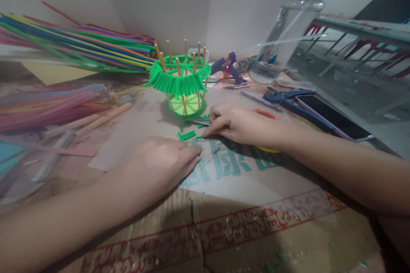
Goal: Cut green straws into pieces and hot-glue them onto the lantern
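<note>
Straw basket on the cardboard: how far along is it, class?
Done: green base, upright wooden sticks, and a band of green straw pieces round the top. In hand: the right hand works scissors at cut straw pieces; the left hand rests beside them. Left: the sticks below the band are bare.

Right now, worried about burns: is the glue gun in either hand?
No, the glue gun rests beyond the basket, away from the left hand and right hand.

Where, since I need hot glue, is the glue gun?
Head view: the glue gun lies far back, right of centre, between the green basket and the clear bottle.
</note>
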### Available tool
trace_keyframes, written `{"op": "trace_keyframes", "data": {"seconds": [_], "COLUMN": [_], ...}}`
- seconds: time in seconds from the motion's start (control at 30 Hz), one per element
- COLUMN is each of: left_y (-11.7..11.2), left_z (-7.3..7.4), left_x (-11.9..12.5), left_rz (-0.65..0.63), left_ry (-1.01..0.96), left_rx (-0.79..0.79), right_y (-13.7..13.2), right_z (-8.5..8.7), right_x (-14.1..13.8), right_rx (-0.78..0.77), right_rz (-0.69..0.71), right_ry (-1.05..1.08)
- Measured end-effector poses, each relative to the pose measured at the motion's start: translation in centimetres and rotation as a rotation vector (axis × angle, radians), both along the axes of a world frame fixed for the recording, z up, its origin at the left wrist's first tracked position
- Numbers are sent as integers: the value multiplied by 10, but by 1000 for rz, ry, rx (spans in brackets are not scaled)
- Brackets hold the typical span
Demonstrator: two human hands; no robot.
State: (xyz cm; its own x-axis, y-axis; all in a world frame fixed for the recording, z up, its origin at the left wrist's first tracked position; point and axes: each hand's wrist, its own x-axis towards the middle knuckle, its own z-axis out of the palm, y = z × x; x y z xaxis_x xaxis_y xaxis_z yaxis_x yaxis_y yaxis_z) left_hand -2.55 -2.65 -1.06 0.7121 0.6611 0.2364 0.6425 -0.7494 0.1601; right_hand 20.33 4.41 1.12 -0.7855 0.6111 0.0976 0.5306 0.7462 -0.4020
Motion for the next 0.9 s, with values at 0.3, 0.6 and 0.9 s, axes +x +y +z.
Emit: {"op": "trace_keyframes", "data": {"seconds": [0.3,0.6,0.9], "left_y": [0,-1,-1], "left_z": [-1,-1,-2], "left_x": [-1,-2,0], "left_rz": [-2,5,0], "left_ry": [188,200,197], "left_rx": [151,162,151], "right_y": [-1,-1,-1], "right_z": [2,3,-2], "right_x": [1,0,1], "right_rx": [-2,18,85], "right_rz": [6,24,67], "right_ry": [-20,-34,-29]}}
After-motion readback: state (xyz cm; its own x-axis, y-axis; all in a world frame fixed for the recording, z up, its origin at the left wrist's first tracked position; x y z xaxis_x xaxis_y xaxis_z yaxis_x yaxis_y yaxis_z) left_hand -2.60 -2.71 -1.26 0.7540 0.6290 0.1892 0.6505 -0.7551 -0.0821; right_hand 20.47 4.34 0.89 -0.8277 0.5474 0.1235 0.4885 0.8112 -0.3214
